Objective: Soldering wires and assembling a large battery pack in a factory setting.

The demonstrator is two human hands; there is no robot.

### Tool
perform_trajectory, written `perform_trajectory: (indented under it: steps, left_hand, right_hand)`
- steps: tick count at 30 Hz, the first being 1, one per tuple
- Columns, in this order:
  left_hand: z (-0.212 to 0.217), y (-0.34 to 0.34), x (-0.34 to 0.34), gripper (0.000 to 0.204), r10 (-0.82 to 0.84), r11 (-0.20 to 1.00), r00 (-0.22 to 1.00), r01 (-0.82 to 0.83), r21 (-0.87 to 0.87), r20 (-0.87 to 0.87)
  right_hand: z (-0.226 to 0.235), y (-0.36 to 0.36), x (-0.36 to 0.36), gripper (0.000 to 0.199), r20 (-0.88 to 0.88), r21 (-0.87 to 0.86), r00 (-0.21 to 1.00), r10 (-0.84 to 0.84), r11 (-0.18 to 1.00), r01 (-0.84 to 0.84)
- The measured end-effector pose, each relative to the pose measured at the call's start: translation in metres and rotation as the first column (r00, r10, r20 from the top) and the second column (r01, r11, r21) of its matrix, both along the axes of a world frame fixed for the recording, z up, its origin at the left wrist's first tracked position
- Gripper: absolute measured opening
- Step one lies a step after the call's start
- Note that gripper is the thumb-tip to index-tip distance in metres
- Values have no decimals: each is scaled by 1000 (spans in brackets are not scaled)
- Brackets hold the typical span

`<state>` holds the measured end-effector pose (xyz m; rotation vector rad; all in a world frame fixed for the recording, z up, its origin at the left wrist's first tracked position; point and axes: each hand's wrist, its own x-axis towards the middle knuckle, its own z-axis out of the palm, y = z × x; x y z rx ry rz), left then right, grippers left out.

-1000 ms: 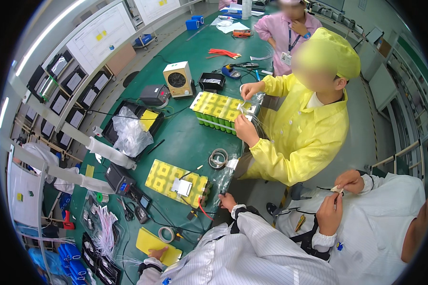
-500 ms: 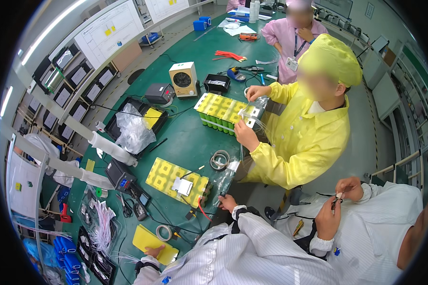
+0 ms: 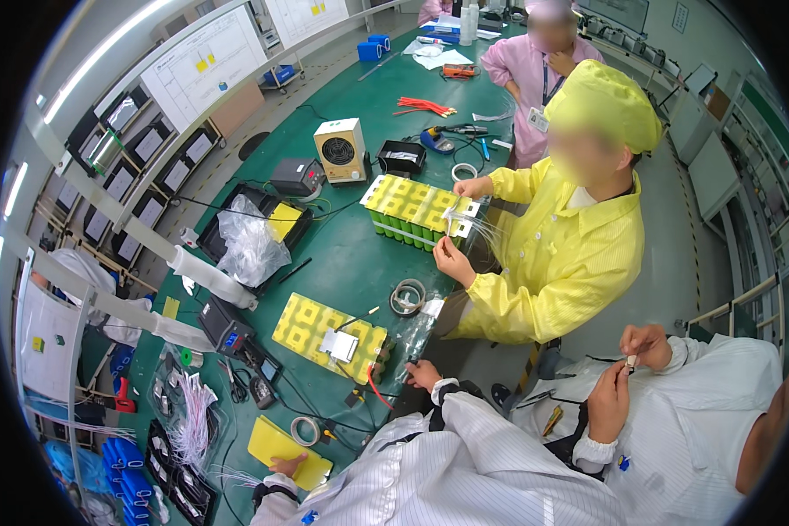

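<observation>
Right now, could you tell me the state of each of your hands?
Left hand: on the yellow pad; grip cannot be told.
Right hand: curled at the green table edge beside the clear bag; contents cannot be told.

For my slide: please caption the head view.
Left hand on a yellow pad, right hand beside a yellow battery pack on a green table.

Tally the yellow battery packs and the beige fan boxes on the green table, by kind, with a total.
yellow battery packs: 2
beige fan boxes: 1
Total: 3
</observation>
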<state>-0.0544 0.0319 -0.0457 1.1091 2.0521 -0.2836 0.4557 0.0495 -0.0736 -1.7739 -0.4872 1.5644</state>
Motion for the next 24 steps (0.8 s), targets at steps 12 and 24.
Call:
perform_trajectory:
  steps: [12,24]
  left_hand:
    - [19,-3,17,102,154,988,987,-153,15,-41]
    - [21,-1,21,126,150,988,980,-144,50,-133]
  right_hand:
    - [2,-1,3,37,-36,0,999,25,1000,-25]
    - [-1,-1,0,38,-34,2,999,-5,1000,5]
